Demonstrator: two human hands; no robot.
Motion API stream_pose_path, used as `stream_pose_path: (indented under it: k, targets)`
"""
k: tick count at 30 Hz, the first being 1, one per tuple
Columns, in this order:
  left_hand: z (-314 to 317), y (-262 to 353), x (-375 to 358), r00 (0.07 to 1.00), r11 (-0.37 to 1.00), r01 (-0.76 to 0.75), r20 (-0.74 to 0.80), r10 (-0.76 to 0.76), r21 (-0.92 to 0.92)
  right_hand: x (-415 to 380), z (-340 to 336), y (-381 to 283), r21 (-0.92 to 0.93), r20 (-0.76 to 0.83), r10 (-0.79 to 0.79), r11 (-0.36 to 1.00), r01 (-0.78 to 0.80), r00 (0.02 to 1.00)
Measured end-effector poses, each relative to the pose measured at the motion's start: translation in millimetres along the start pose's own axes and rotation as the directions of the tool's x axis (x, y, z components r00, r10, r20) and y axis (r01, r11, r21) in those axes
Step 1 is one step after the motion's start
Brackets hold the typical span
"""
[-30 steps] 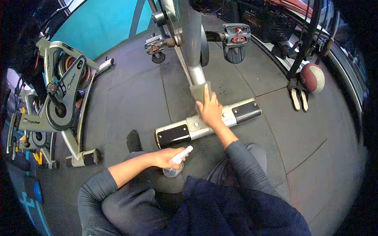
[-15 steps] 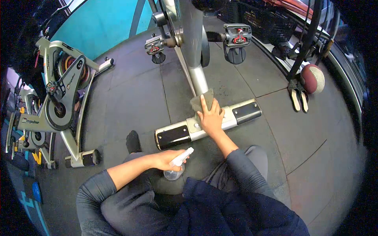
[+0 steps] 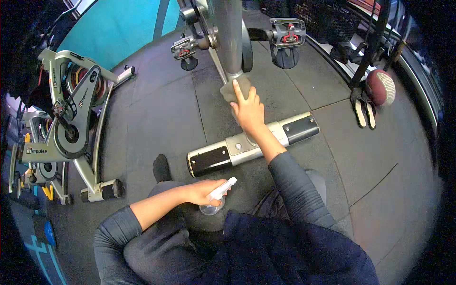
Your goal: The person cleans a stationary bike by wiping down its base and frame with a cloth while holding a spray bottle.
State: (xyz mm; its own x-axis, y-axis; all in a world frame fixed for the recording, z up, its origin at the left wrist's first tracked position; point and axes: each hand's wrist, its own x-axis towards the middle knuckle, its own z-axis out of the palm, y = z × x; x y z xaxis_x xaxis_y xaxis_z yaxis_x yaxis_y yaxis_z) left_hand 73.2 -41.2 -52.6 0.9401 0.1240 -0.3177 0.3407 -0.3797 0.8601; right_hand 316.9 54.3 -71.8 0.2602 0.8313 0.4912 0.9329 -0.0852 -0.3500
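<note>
My left hand [image 3: 202,192] is wrapped around the neck of a spray bottle [image 3: 212,209] with a white trigger head and a clear body, held over my lap. Out in front, my right hand [image 3: 251,113] presses a grey cloth [image 3: 228,92] against the lower part of an exercise bike's slanting silver post [image 3: 229,47]. Its index finger is stretched over the cloth. Below the right forearm lies the bike's silver crossbar foot [image 3: 238,147], with black end pieces. Part of the post's lower end is hidden by the hand and cloth.
Two pedals hang above, the right pedal [image 3: 288,35] and the left pedal [image 3: 184,50]. Another exercise bike [image 3: 71,109] stands at left. Shoes [image 3: 363,111] and a maroon ball [image 3: 380,88] sit at right by a rack. Dark mats [image 3: 156,109] cover the floor.
My right hand and the cloth have moved up the post, away from the crossbar foot. My left hand still holds the spray bottle in nearly the same place.
</note>
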Motion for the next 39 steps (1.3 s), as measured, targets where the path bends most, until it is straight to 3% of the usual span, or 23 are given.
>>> stream_pose_path:
  k: [6, 8, 11, 16, 18, 22, 27, 29, 31, 36, 39]
  targets:
    - [-6.5, 9.6, 0.1, 0.996, 0.997, 0.075, 0.048, -0.077, 0.028, -70.7, 3.2, 22.9, 0.046, 0.056, -0.040, 0.998, 0.037, 0.998]
    - [-6.4, 6.2, 0.1, 0.998, 0.998, 0.044, 0.042, -0.045, 0.043, -99.6, 4.3, 31.6, -0.003, 0.060, -0.105, 0.994, 0.105, 0.993]
    - [-8.2, 8.4, 0.1, 0.999, 0.999, 0.030, 0.040, -0.031, 0.039, -113.1, -0.2, 30.4, -0.027, 0.107, -0.082, 0.996, 0.085, 0.991]
    - [-7.1, 12.7, -3.9, 0.997, 0.998, 0.069, 0.016, -0.069, -0.003, -101.0, 8.1, 23.2, -0.065, 0.094, -0.029, 0.997, 0.035, 0.995]
    - [-5.5, 9.7, -8.1, 0.997, 0.996, 0.083, 0.007, -0.082, -0.026, -91.0, 11.0, 20.4, -0.127, -0.015, -0.041, 0.991, 0.039, 0.999]
    - [-1.6, -1.4, -13.5, 0.996, 0.996, 0.090, 0.031, -0.089, -0.022, -38.7, 4.5, 6.1, -0.068, 0.105, 0.081, 0.995, -0.075, 0.991]
    - [1.8, -11.3, -12.8, 0.997, 0.998, 0.025, 0.078, -0.029, 0.058, 9.2, 4.0, 3.7, 0.017, -0.005, 0.019, 1.000, -0.019, 1.000]
    - [0.8, -5.1, -10.3, 0.993, 0.996, 0.086, 0.077, -0.088, 0.030, 7.6, 1.9, 2.7, 0.016, -0.006, 0.010, 1.000, -0.010, 1.000]
    - [-1.9, -2.7, -7.1, 0.996, 0.997, 0.055, 0.073, -0.059, 0.047, 1.6, 5.4, 1.9, 0.050, -0.140, -0.003, 0.999, 0.010, 0.990]
    - [-4.2, -0.9, -7.2, 0.998, 0.998, 0.054, 0.015, -0.054, -0.029, -18.0, 10.5, 8.0, 0.016, -0.095, -0.021, 1.000, 0.023, 0.995]
    - [-5.6, -2.0, -6.8, 0.997, 0.998, 0.063, 0.047, -0.064, 0.016, -46.0, 10.6, 17.2, 0.010, -0.087, -0.070, 0.997, 0.071, 0.994]
